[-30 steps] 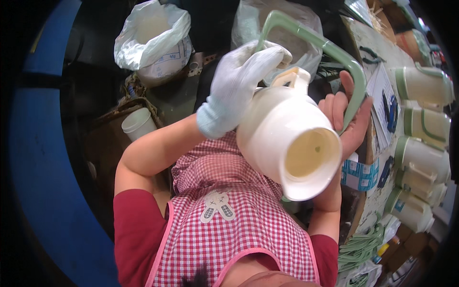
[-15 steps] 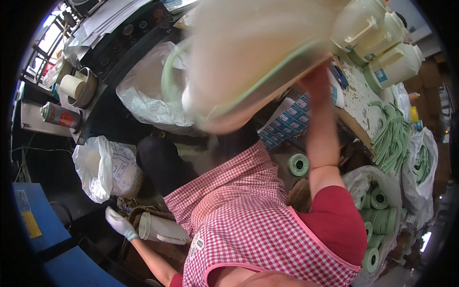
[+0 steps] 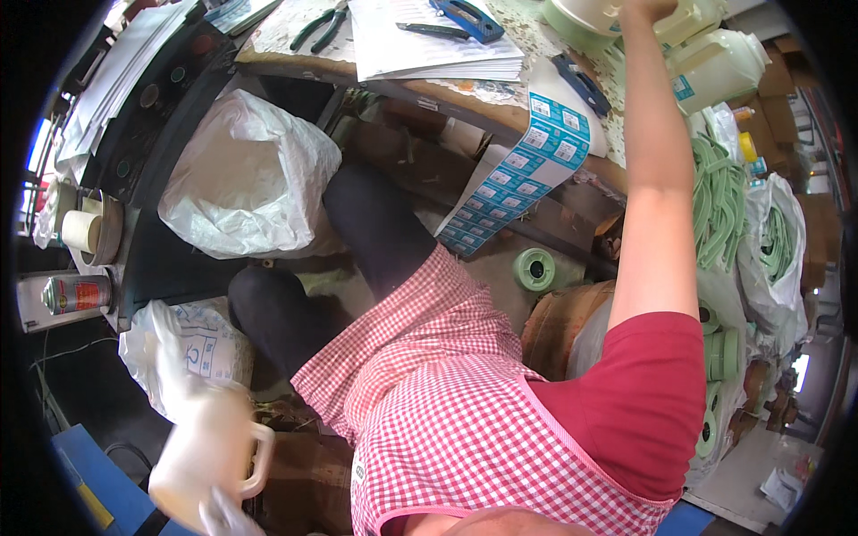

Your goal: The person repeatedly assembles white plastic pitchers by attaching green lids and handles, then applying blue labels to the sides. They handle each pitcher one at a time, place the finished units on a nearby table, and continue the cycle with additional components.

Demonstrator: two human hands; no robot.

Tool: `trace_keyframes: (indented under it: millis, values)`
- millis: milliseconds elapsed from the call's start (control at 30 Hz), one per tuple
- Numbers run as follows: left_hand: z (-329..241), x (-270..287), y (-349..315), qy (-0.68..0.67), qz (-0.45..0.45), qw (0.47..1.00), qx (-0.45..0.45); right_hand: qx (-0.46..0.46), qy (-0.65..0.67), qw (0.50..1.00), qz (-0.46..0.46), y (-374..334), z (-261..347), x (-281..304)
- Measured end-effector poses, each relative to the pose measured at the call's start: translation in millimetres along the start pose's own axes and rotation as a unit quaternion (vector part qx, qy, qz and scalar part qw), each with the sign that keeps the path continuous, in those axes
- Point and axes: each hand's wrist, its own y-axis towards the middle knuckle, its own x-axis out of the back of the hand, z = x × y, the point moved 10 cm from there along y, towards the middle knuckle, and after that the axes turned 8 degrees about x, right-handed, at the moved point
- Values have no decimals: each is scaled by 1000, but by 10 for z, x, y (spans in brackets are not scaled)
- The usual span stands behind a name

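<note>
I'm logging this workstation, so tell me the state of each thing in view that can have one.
Left hand: gloved, at the handled pitcher, grip unclear
Handled pitcher: motion-blurred, tilted
Right hand: bare, by the green-based pitcher, grip unclear
Pliers: handles spread
Large plastic bag: mouth open
Label sheet: draped over the table edge
Papers: stacked
Green strips: loosely piled
</note>
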Motion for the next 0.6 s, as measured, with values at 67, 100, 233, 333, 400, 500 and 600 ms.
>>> trace_keyframes:
  millis: [67, 100, 233, 333, 400, 500, 600]
  values:
    - [-262, 3, -294, -33, -53, 997, -39, -13, 18, 1000, -12, -9, -182, -23]
    - [-298, -147, -418, -27, -47, 997, -59, -51, -31, 996, 59, -38, -253, -63]
    - [-215, -951, -726, -1, 23, 992, -125, 200, -183, 958, -93, -510, 857, 1037]
    - [-144, -1244, -856, -12, 55, 984, -166, -198, -28, 896, 397, -1477, 609, 1503]
    - [-86, -1325, -908, -21, 68, 978, -196, -402, -65, 609, 681, -2860, 664, 2062]
    - [-43, -1536, -935, -35, 83, 958, -271, -243, -40, 664, 706, -3439, 849, 2115]
    - [-173, -1975, -1071, -29, 69, 909, -409, -371, 161, 791, 460, -3347, 745, 2121]
